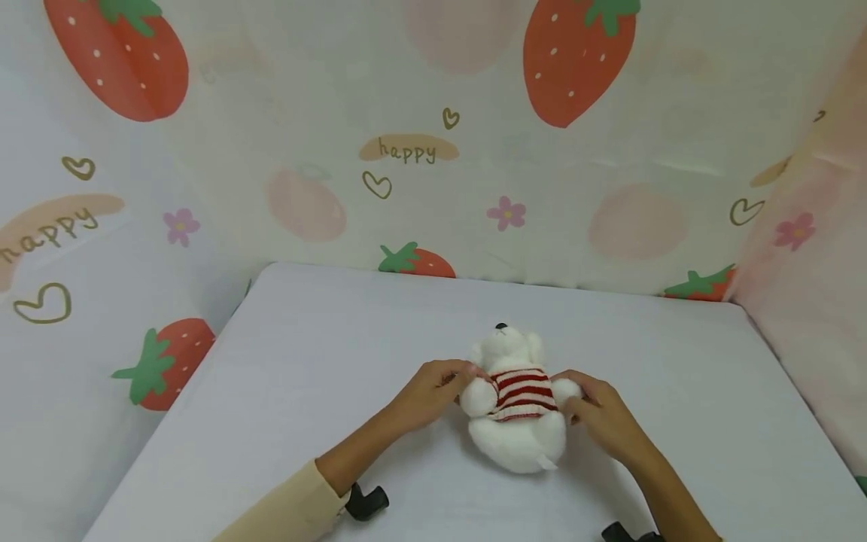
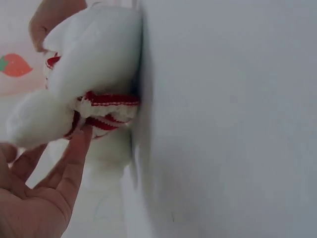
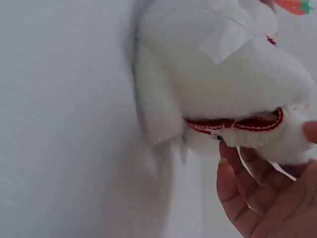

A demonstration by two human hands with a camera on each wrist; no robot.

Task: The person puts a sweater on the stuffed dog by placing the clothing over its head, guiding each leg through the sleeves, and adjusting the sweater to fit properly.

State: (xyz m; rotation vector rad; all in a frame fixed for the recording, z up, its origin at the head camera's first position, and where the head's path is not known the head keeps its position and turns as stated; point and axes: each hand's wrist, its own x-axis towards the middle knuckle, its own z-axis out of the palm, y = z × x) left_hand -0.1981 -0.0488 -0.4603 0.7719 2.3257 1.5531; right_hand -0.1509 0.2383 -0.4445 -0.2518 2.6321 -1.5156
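A white plush bear [image 1: 518, 440] in a red-and-white striped knit sweater [image 1: 523, 393] is on the table, its head away from me and its black nose [image 1: 501, 327] tipped up. My left hand [image 1: 433, 391] holds the bear's left-side arm, fingertips against the sweater's edge. On the other side my right hand [image 1: 599, 410] grips the opposite arm, with thumb and fingers around it. In the left wrist view, the fingers [image 2: 74, 163] touch the knit beneath the fluffy arm [image 2: 42, 119]. A white tag [image 3: 225, 42] hangs from the plush in the right wrist view.
The white tabletop [image 1: 325, 339] extends around the toy. Behind it and at both sides hang sheets [image 1: 420, 211] printed with strawberries, hearts and flowers. Black devices [image 1: 366, 502] are worn near both wrists.
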